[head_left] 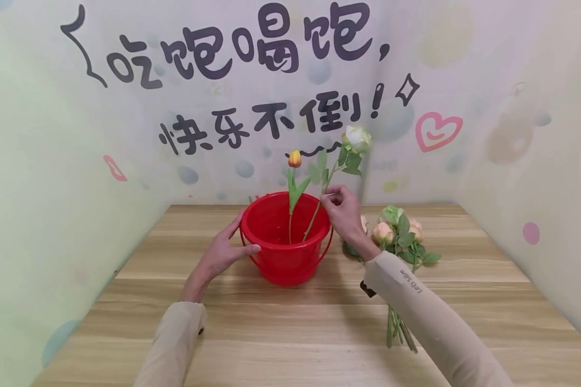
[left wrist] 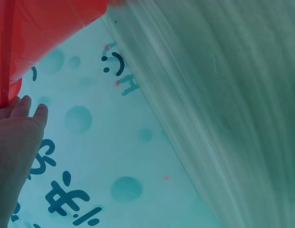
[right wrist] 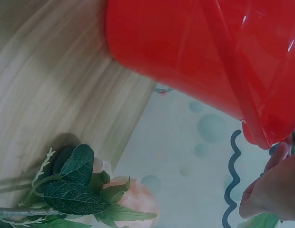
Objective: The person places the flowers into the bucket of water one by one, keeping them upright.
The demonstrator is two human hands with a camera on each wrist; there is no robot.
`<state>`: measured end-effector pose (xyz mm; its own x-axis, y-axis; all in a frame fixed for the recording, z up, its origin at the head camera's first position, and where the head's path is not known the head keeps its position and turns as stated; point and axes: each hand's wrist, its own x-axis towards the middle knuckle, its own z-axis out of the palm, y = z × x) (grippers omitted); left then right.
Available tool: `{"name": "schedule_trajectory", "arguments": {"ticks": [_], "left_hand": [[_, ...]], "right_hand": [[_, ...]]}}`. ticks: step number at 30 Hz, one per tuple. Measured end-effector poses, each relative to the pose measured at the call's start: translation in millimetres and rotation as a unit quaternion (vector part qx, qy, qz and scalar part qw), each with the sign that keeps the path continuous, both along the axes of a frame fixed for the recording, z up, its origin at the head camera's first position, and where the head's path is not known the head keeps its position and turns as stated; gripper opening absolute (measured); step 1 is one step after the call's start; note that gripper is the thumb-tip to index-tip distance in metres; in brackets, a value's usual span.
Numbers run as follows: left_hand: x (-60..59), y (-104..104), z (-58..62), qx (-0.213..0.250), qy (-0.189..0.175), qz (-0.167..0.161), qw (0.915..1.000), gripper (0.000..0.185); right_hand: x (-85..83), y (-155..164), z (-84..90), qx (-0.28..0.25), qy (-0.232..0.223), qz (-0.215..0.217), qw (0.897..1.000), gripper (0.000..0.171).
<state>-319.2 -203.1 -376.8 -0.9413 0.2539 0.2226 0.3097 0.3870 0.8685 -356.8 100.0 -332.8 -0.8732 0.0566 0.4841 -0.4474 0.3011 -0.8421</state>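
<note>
A red bucket [head_left: 288, 266] stands upright on the wooden table. My left hand [head_left: 222, 250] rests along its left side, thumb laid toward the front of the rim and the other fingers toward the back. In the left wrist view, the straight fingers touch the red wall. Above the rim on the right, my right hand [head_left: 344, 212] pinches the leafy stem of a white peony [head_left: 356, 138]; the stem's lower end reaches inside the bucket. An orange-yellow tulip [head_left: 295, 158] with green leaves stands upright in the bucket.
To the right lies a bunch of pink and green-white flowers [head_left: 382, 234], partly hidden behind my right forearm, stems toward me. The bucket's thin red handle [right wrist: 228, 61] hangs down its side. A printed wall cloth [head_left: 281, 177] rises behind the table [head_left: 271, 333].
</note>
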Motion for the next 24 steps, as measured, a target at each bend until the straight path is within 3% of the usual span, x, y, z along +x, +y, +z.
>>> {"name": "schedule_trajectory", "arguments": {"ticks": [17, 24], "left_hand": [[0.1, 0.6, -1.6, 0.002, 0.001, 0.004, 1.0, 0.104], [0.0, -0.3, -2.0, 0.003, 0.001, 0.003, 1.0, 0.104]], "right_hand": [[1.3, -14.1, 1.4, 0.107, -0.024, 0.031, 0.993, 0.019], [-2.2, -17.0, 5.9, 0.154, -0.031, 0.015, 0.987, 0.016]]}}
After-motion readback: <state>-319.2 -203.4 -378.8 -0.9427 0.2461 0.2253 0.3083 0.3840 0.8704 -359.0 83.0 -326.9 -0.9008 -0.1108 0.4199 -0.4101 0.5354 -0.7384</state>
